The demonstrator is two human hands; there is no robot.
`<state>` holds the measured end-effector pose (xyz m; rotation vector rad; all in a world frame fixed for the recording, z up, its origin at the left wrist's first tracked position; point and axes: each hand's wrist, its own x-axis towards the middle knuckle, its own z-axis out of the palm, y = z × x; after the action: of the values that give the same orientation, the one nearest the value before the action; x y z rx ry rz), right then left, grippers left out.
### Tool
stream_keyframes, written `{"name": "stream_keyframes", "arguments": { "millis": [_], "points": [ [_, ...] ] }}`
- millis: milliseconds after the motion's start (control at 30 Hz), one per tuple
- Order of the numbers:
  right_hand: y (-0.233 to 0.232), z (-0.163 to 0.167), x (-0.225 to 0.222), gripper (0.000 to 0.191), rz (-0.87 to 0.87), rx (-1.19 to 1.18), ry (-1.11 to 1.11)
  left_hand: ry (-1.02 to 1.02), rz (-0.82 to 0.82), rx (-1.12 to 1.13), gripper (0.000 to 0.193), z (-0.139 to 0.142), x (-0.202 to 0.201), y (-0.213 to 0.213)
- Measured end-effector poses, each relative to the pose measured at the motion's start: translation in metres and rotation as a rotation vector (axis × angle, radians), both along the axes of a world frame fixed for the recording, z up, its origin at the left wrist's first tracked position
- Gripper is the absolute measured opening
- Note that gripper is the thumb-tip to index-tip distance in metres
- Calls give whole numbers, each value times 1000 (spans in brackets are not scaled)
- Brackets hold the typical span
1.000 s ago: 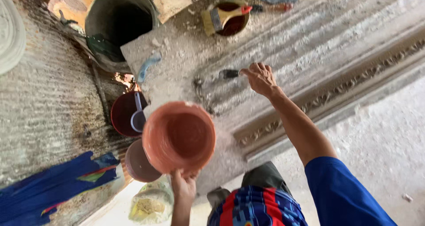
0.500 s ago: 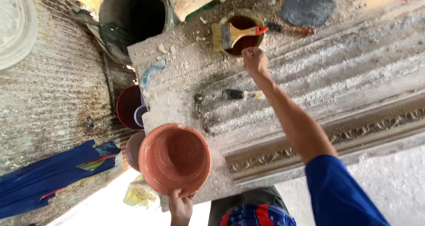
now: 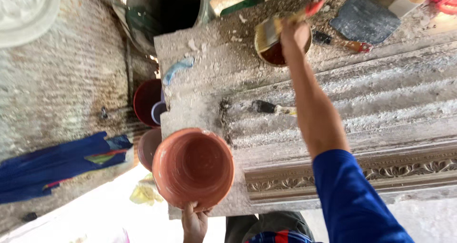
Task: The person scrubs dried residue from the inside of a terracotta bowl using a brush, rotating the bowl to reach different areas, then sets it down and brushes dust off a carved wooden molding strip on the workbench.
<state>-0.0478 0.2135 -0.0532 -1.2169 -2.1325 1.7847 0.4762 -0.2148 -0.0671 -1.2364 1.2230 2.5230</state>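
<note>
At the bottom centre of the frame the left hand [image 3: 194,222] grips the near rim of a terracotta-coloured bowl [image 3: 193,168], its open mouth facing the camera, held over the left edge of a dusty grey slab [image 3: 209,67]. In the upper centre the right hand [image 3: 294,33], arm stretched out in a blue sleeve [image 3: 352,200], closes around the handle of a paintbrush [image 3: 271,28] whose wide bristles lie over a small tin of dark brown liquid [image 3: 276,52] standing on the slab. A second brush [image 3: 271,108] lies loose on the ribbed moulding [image 3: 390,95] in mid-frame. A dark trowel blade [image 3: 364,18] rests at upper right, and a large dark bucket [image 3: 164,9] stands at the upper left.
</note>
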Motion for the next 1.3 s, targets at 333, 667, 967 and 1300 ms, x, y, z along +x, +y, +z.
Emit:
{"name": "stream_keyframes", "arguments": {
  "millis": [333,667,967,1300],
  "points": [
    [49,-32,15,19,513,664,315,-46,27,26,25,-9,-1,1],
    [81,30,25,13,464,643,924,-131,6,-54,38,19,-52,10],
    [48,-10,42,11,279,648,852,40,-162,-148,47,51,-89,31],
    [55,45,65,12,159,257,1188,-12,-51,-38,44,29,-73,16]
  ]
}}
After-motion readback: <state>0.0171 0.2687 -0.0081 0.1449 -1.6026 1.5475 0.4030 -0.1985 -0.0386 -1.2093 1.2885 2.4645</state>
